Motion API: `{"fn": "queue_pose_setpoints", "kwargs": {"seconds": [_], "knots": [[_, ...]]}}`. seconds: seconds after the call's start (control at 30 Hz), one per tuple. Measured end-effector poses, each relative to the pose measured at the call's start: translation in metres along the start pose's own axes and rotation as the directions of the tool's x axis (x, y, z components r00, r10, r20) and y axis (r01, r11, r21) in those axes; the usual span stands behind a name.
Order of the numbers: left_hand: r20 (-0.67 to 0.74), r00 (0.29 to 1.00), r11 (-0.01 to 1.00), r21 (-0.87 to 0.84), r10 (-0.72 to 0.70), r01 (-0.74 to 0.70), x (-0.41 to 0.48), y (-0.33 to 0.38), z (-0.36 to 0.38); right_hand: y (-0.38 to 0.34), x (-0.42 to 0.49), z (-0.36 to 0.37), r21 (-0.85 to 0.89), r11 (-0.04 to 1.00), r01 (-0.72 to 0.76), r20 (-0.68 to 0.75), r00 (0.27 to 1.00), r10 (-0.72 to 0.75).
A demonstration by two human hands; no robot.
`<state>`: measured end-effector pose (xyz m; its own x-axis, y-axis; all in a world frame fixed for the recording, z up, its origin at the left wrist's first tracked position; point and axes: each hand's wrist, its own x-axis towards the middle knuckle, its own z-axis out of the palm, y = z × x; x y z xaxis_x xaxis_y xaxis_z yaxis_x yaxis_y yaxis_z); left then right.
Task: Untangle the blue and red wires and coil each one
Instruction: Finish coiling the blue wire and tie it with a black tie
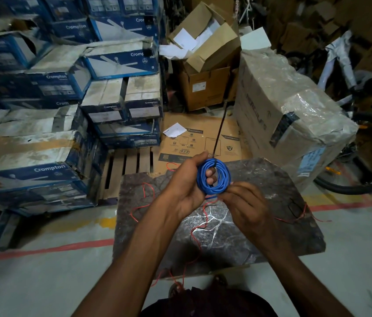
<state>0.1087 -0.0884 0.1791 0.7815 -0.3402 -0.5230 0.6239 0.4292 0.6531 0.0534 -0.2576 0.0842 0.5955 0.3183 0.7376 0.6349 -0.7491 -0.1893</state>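
The blue wire (220,179) is wound into a tight round coil, held up above the dark stone slab (260,243). My left hand (187,186) grips the coil, fingers hooked through its middle. My right hand (246,207) pinches the coil's lower right edge, where a short blue end sticks out. The thin red wire (200,234) lies loose across the slab in wavy loops, from the left side under my hands to the front edge, with another stretch at the slab's right corner.
Stacked blue and white cartons (50,138) fill the left. A wooden pallet (125,170) and flat cardboard lie beyond the slab. A large plastic-wrapped box (290,120) and a bicycle (363,133) stand right. Red floor lines (43,250) cross the concrete.
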Motion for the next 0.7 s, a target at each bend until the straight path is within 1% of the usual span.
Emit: {"fn": "queue_pose_setpoints", "kwargs": {"seconds": [0.1,0.2,0.4,0.43,0.53,0.63,0.7], "knots": [[-0.010,0.999,0.998,-0.054,0.037,-0.038,-0.002,0.000,0.005,-0.005,0.001,0.009,-0.005,0.998,-0.056,-0.080,0.995,0.055],[-0.024,0.997,0.996,-0.039,0.080,-0.081,-0.005,0.002,0.006,-0.009,-0.001,0.015,0.044,0.992,-0.117,-0.138,0.983,0.122],[0.052,0.992,0.992,-0.046,0.117,-0.114,-0.015,0.008,0.007,-0.017,0.006,0.016,0.202,0.961,-0.191,-0.286,0.927,0.244],[0.050,0.990,0.990,-0.054,0.131,-0.129,-0.015,0.007,0.008,-0.020,0.009,0.015,0.239,0.947,-0.217,-0.302,0.910,0.285],[0.024,0.982,0.980,-0.080,0.185,-0.183,-0.016,0.002,0.013,-0.029,0.016,0.017,0.374,0.871,-0.318,-0.345,0.825,0.449],[-0.012,0.973,0.968,-0.098,0.232,-0.232,-0.016,-0.001,0.019,-0.035,0.019,0.017,0.418,0.831,-0.368,-0.363,0.770,0.524],[-0.023,0.969,0.962,-0.117,0.247,-0.248,-0.017,-0.002,0.022,-0.039,0.022,0.016,0.419,0.814,-0.403,-0.357,0.751,0.555]]}}
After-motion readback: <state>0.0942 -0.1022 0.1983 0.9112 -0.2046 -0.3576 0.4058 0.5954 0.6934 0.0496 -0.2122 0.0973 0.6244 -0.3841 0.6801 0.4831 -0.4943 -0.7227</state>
